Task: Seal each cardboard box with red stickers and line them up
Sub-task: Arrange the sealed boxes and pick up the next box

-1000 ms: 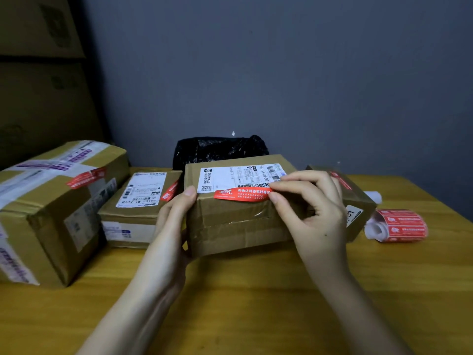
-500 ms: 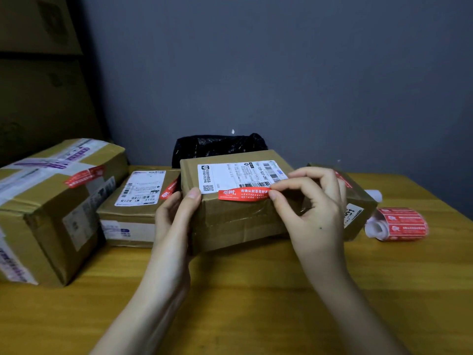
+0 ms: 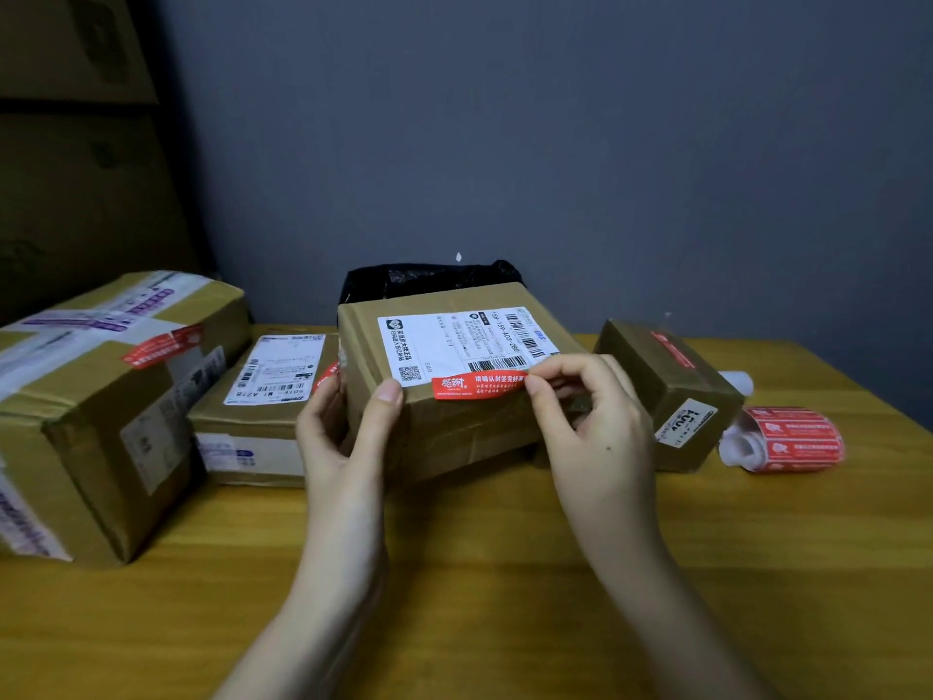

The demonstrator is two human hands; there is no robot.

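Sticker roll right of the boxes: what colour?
Red labels on white backing, sticker roll, head view.

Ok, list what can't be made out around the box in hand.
Head view only:
- Red sticker: its right end is hidden by the right hand.
- Middle box: its left side is hidden behind the left hand.
- Black bag: its lower part is hidden behind the middle box.
- Big box: cut by the left edge.
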